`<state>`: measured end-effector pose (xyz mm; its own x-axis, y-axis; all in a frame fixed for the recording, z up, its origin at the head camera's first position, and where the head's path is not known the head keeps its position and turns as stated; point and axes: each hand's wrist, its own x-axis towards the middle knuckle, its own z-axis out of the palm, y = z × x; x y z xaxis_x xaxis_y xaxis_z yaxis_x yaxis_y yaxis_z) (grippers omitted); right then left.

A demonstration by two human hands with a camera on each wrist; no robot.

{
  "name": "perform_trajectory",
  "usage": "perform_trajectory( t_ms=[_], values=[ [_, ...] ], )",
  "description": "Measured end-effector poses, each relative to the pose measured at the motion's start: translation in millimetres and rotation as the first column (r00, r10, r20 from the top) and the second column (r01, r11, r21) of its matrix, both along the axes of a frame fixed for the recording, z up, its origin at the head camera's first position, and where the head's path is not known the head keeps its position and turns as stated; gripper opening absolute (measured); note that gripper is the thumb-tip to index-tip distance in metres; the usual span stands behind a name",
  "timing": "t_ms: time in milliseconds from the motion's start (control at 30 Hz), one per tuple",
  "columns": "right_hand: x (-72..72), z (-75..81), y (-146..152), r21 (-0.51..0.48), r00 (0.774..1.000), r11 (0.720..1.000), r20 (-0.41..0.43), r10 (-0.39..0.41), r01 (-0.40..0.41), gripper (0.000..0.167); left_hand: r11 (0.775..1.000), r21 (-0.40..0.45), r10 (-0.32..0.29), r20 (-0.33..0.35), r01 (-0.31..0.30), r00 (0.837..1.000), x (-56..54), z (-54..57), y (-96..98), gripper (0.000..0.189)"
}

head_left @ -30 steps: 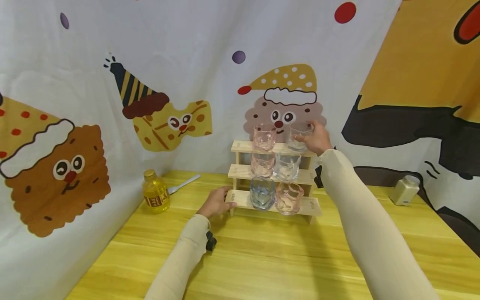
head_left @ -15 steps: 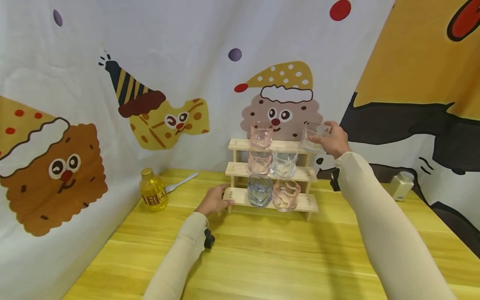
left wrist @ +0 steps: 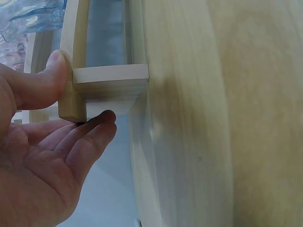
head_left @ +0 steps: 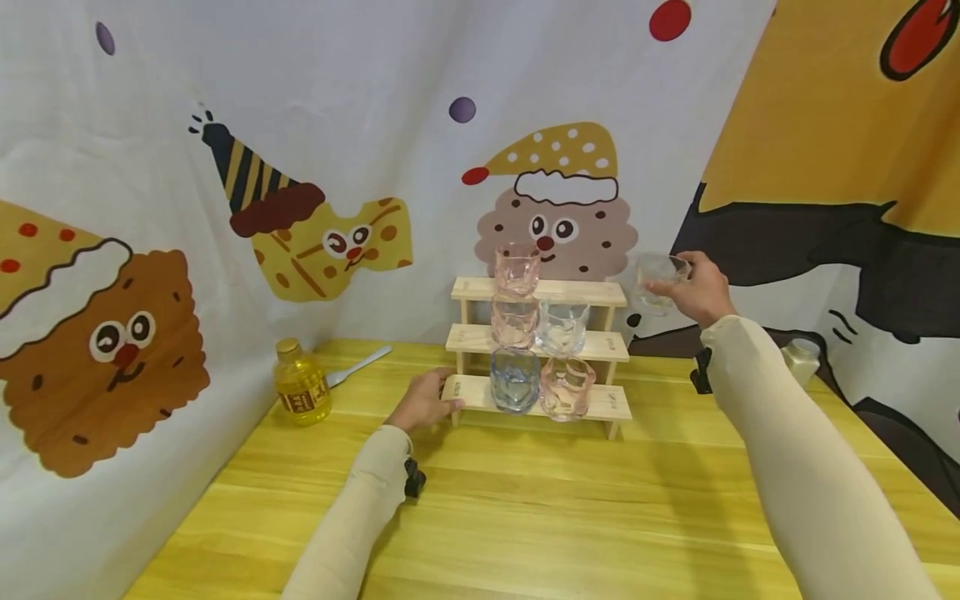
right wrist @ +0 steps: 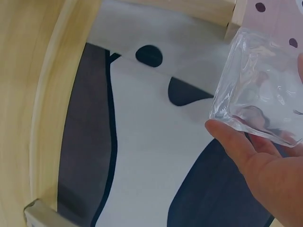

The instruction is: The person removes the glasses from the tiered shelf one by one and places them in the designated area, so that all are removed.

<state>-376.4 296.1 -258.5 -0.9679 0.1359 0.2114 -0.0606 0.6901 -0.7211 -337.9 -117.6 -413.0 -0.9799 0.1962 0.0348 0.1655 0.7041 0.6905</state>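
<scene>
My right hand [head_left: 701,287] grips a clear glass [head_left: 656,282] in the air, right of a three-step wooden display shelf [head_left: 536,287]. In the right wrist view the fingers [right wrist: 236,146] lie along one side of this glass [right wrist: 260,90]. At the lowest step's left end, my left hand [head_left: 423,402] pinches the board. Its thumb [left wrist: 54,75] lies against one face of the board, with the other fingers on the far side. On the steps stand a pink glass [head_left: 517,268] at the top, another pink glass [head_left: 514,321] beside a clear one [head_left: 562,327], and a blue glass [head_left: 515,382] beside a pink one [head_left: 567,389].
A bottle of yellow oil [head_left: 303,385] stands on the wooden table [head_left: 525,517] at left, with a pale fork-like utensil [head_left: 360,367] beside it. A small lidded jar [head_left: 801,360] is at right, partly behind the right sleeve. A cartoon-printed cloth [head_left: 420,50] hangs behind.
My right hand has lifted the clear glass off the top step and carried it right, past the shelf's end. The left hand keeps its hold on the lowest step.
</scene>
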Motion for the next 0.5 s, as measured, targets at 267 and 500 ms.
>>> perform_trajectory(
  t_ms=[267,500],
  values=[
    [4.3,-10.3,9.2,0.004,1.0,1.0,0.019,0.006,-0.006,0.09,1.0,-0.014,0.011,-0.006,-0.011,1.0,0.1,1.1,0.1,0.065],
    [7.9,-29.3,14.6,0.006,0.999,1.0,0.05,-0.007,0.007,0.091,1.0,-0.011,0.009,-0.002,-0.009,1.0,2.1,2.5,1.9,0.065]
  ],
)
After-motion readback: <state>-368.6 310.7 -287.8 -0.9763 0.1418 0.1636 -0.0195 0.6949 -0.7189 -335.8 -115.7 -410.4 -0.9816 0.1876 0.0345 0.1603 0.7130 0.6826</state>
